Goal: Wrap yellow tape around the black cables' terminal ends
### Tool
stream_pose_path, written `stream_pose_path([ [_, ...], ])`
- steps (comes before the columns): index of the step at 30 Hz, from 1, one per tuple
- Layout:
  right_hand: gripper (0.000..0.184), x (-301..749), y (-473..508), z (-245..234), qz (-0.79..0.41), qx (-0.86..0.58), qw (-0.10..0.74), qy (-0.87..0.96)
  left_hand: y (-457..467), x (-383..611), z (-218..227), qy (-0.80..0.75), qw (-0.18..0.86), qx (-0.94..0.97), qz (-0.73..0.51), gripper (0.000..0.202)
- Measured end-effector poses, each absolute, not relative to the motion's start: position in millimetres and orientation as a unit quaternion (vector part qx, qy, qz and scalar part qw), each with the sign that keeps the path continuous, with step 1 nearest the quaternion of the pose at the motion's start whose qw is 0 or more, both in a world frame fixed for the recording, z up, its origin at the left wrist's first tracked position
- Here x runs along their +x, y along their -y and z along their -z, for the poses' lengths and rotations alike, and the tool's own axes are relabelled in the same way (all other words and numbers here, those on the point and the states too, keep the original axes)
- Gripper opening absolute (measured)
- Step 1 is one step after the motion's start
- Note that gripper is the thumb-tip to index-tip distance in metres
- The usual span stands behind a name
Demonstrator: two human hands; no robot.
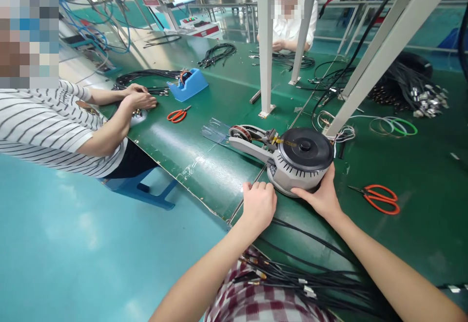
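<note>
A round grey automatic tape dispenser (300,178) with a black disc on top stands on the green table before me. Its arm carries a tape roll (240,133) and points to the left. My right hand (323,198) grips the near right side of its base, thumb in front and fingers around the back. Just left of the base, my left hand (259,205) is closed with its knuckles up; whatever lies inside the fingers is hidden. Black cables (310,236) run from beside that hand toward a bundle with metal ends (259,273) at my lap.
Orange-handled scissors (382,199) lie right of the dispenser, another pair (177,115) farther left. White table legs (266,44) rise behind it. A co-worker's hands (141,99) are at the left, near a blue tape holder (188,85). Another person (290,25) sits across. Cable heaps (405,88) lie back right.
</note>
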State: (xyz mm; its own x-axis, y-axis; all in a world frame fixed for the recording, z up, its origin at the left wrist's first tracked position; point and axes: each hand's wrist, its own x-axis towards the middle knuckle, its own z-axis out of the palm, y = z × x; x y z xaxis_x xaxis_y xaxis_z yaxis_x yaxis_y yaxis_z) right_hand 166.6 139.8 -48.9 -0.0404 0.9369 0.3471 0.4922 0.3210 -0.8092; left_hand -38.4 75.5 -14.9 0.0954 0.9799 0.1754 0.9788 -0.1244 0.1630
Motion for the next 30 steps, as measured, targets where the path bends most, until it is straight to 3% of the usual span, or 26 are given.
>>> stream_pose_path([
  [23,0.146,167.8,-140.2,49.7,-0.253,-0.535,0.440,0.675,-62.2,-2.6,22.3,-0.619,0.035,0.771,-0.142,0.021],
  [30,0.144,167.3,-138.8,45.2,-0.250,-0.527,0.443,0.680,-78.0,-43.6,14.0,-0.635,-0.012,0.764,-0.115,0.026],
])
